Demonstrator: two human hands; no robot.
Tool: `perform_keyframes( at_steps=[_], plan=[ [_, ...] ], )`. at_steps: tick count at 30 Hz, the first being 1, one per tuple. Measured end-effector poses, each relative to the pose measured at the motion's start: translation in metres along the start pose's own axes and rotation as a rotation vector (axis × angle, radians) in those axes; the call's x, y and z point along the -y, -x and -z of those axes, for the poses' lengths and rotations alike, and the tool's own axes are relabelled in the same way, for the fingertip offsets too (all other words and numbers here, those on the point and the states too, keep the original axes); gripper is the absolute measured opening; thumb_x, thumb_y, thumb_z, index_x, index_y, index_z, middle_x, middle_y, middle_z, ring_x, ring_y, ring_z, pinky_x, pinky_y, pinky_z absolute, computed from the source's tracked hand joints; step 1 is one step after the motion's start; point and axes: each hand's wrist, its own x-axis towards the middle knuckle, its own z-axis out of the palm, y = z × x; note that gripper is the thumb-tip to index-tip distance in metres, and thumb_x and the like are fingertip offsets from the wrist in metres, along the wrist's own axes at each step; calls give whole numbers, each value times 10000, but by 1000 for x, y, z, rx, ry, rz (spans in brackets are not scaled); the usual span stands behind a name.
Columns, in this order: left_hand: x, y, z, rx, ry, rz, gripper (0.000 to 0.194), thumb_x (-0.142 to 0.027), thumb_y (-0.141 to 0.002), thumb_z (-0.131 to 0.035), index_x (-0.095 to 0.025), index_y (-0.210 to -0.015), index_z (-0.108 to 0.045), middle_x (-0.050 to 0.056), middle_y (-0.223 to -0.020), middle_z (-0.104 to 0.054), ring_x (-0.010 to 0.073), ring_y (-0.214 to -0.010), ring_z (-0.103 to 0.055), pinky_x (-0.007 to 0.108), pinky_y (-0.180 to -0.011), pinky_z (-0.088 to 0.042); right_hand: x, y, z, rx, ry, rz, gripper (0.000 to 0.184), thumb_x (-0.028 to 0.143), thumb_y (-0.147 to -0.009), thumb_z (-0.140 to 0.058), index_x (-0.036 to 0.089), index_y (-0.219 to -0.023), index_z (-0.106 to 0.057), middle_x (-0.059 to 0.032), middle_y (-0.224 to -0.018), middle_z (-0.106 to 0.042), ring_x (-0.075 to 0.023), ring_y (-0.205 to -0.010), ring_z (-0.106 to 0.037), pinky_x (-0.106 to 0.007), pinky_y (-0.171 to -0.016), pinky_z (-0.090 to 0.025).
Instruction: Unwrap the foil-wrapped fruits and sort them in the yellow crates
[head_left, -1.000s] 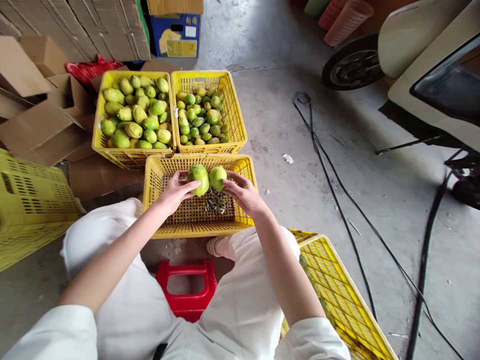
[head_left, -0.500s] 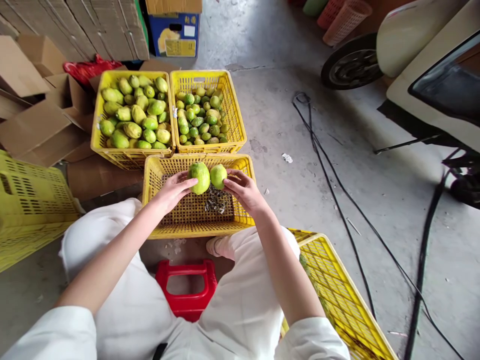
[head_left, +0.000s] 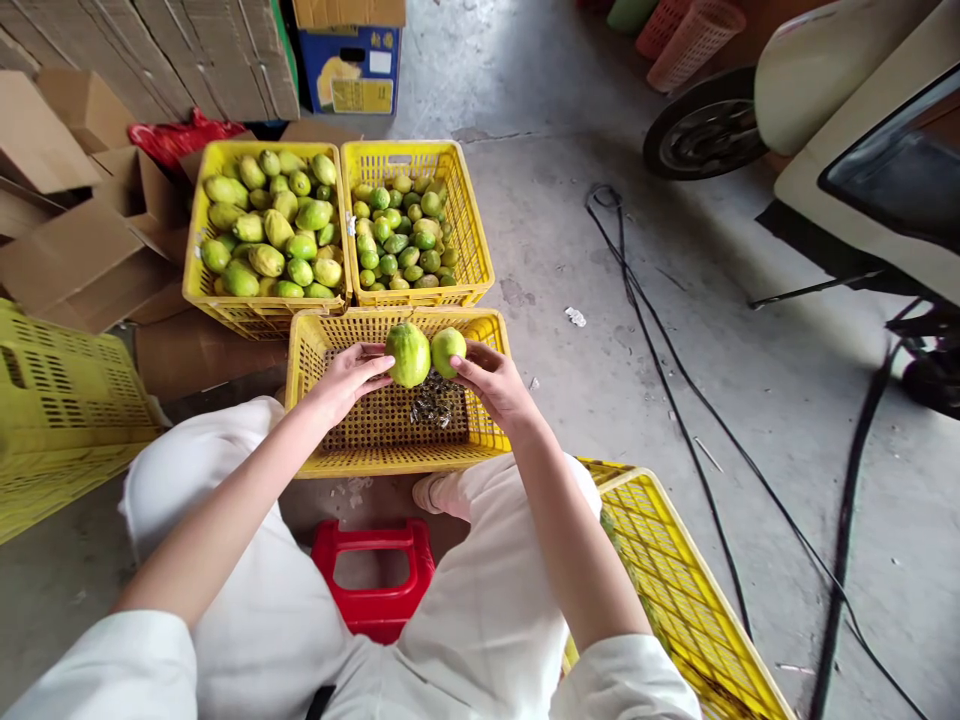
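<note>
My left hand (head_left: 354, 378) is closed on a larger yellow-green fruit (head_left: 409, 354), ridged and oval, its fingers on the fruit's left side. In my right hand (head_left: 491, 380) is a smaller, rounder green fruit (head_left: 448, 352), held from the right. Side by side, the two fruits nearly touch or touch; I cannot tell which. Both hands are above a yellow plastic crate (head_left: 360, 462) with dark scraps (head_left: 431, 402) on its slatted bottom. Beyond it stand a left crate (head_left: 193, 240) heaped with large green-yellow fruits (head_left: 277, 232) and a right crate (head_left: 474, 225) holding smaller, greener ones (head_left: 397, 243).
A red stool (head_left: 375, 600) shows between my legs. Another yellow crate (head_left: 67, 420) stands at left, and one (head_left: 675, 580) at lower right. Cardboard boxes (head_left: 71, 245) lie behind the left crate. Black cables (head_left: 667, 380) cross the floor near a parked vehicle (head_left: 862, 170).
The fruits have shifted slightly to the right. The larger one has turned in my left hand, showing its ridged side. Both hands keep their hold.
</note>
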Motion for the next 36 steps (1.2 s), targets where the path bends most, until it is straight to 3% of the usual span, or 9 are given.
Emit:
perform_keyframes(
  at_steps=[7, 13, 20, 24, 31, 36],
  plan=[
    [1, 0, -1, 12, 18, 15, 223, -102, -755, -837, -117, -934, -706, 84, -1001, -756, 193, -936, -741, 417, -1001, -590, 0, 0, 3, -6, 4, -4, 574, 475, -497, -981, 265, -934, -673, 17, -896, -725, -197, -918, -701, -352, -863, -581],
    [7, -3, 1, 21, 20, 25, 306, -165, -694, -906, -114, -936, -725, 109, -1004, -768, 224, -948, -749, 406, -945, -613, 2, 2, 2, 79, 10, 24, 551, 461, -534, -969, 253, -976, -713, -14, -951, -750, -233, -981, -706, -381, -891, -586],
    [4, -3, 0, 43, 24, -12, 303, -148, -714, -869, -118, -988, -742, 117, -1066, -773, 234, -1019, -738, 408, -968, -604, 2, 2, 2, 96, -27, -2, 495, 497, -593, -921, 254, -999, -773, -24, -1110, -757, -238, -1047, -702, -397, -974, -603],
    [4, -2, 0, 69, 32, -14, 296, -153, -717, -861, -116, -986, -744, 121, -1075, -773, 244, -1058, -730, 428, -1000, -591, 2, 1, 3, 80, -47, 16, 508, 465, -630, -909, 295, -1077, -737, -3, -1058, -744, -221, -1045, -704, -397, -965, -612],
    [5, -1, -3, 36, -1, 11, 283, -166, -712, -884, -114, -956, -751, 121, -1061, -775, 249, -1044, -734, 432, -1009, -589, 1, 0, 3, 79, -66, 17, 495, 488, -622, -923, 297, -1013, -686, 19, -922, -721, -187, -921, -716, -389, -928, -625],
    [6, -1, -3, 52, 6, 2, 282, -217, -712, -901, -110, -924, -749, 123, -1048, -776, 247, -1014, -739, 409, -957, -611, 0, 0, 0, 76, -64, 14, 514, 471, -585, -945, 291, -1005, -709, 8, -1015, -720, -188, -982, -697, -356, -917, -620]
  ],
)
